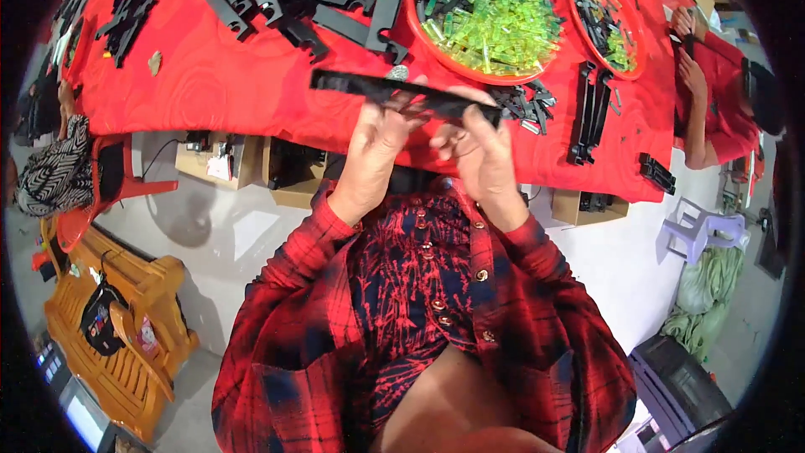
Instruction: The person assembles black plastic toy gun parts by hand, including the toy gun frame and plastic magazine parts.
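The black strip (356, 86) is held raised over the near side of the desk (226, 92), its right end lower in view. The right hand (480, 143) is clamped on that end. The left hand (384, 127) meets the strip near its middle; blur prevents telling whether its fingers close. Caution: a loose left-hand grip could let the strip pivot and drop. A wide swing could strike the red basin (503, 80) and scatter the green pieces (495, 21).

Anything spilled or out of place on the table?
Small black pieces lie loose on the red cloth outside the large basin, possibly spilled. A tan scrap near the upper-left black parts looks odd, being unlike them.
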Demonstrator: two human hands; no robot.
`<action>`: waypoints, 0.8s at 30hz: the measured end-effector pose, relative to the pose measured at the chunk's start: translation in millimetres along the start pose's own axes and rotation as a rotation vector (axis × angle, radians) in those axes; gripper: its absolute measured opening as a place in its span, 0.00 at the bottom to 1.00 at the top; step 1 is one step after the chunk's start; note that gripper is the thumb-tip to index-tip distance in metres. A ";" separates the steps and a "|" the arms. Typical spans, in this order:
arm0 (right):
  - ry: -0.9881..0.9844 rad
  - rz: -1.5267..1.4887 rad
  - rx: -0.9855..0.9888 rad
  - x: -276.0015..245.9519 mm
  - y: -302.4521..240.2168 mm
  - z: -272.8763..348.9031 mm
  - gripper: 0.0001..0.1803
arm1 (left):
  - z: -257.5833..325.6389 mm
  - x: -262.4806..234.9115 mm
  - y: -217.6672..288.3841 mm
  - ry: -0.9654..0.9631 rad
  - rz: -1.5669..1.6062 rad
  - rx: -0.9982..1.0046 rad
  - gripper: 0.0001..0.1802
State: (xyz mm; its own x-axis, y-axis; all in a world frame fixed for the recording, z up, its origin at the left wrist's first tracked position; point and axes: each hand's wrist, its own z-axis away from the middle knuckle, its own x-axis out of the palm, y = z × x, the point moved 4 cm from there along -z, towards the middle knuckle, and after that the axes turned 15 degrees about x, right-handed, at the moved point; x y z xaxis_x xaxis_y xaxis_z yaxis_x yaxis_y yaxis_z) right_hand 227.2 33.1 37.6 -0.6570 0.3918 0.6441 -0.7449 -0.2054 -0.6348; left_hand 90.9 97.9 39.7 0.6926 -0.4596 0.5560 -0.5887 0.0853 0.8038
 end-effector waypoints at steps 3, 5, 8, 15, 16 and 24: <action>-0.038 0.103 0.071 6.9 9.0 4.8 0.24 | -4.0 0.5 2.9 0.178 0.053 -0.129 0.29; -0.149 0.301 0.118 10.5 5.6 10.8 0.26 | -8.4 -7.8 4.5 0.171 0.110 -0.128 0.23; -0.127 0.614 0.298 -5.1 -21.4 18.8 0.23 | -12.5 -11.2 9.0 0.188 0.086 -0.105 0.22; 0.490 1.190 -0.633 58.1 -219.4 101.3 0.16 | 1.6 -13.9 8.6 0.116 -0.037 -0.297 0.25; 0.835 1.114 -0.758 50.4 -230.5 114.1 0.15 | 4.9 -14.6 2.5 0.102 -0.016 -0.396 0.23; 0.786 1.183 -0.742 24.7 -218.7 107.3 0.15 | 8.4 -3.7 -4.0 -0.057 -0.067 -0.529 0.22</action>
State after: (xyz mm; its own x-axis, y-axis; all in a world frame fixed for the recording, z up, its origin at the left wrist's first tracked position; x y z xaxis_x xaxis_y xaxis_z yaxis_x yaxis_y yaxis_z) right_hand 361.3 -8.6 238.1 -0.4011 0.7268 -0.5575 0.4882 -0.3453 -0.8015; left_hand 87.2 91.8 32.6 0.6891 -0.5250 0.4995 -0.2437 0.4812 0.8421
